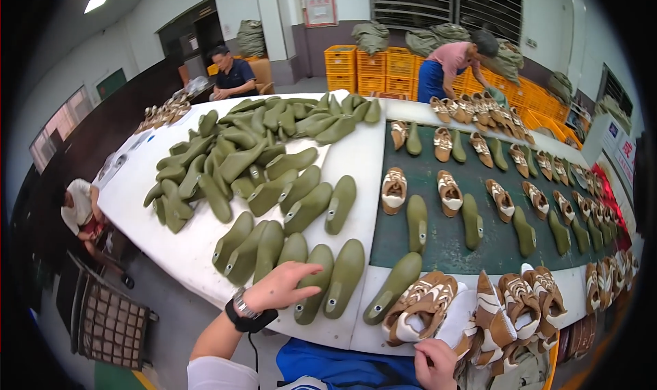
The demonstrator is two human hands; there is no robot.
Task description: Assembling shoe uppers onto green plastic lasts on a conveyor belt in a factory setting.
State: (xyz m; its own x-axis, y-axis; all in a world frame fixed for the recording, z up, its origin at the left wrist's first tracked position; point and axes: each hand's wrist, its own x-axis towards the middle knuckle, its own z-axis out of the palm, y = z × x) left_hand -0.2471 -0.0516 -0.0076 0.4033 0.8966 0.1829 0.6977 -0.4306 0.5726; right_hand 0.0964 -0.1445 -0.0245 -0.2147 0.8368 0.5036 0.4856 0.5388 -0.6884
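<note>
Olive-green shoe last [313, 283] under the left hand [279, 287], fingers spread and resting on its top, not closed around it; long axis running away from the body, heel end at the white table's near edge [321, 332]. More lasts touching on both sides, little free room there. Right hand [435, 362] lower, near the edge, clenched on a brown-and-white shoe upper [419, 308]. Green conveyor belt [445, 243] beyond, to the right.
</note>
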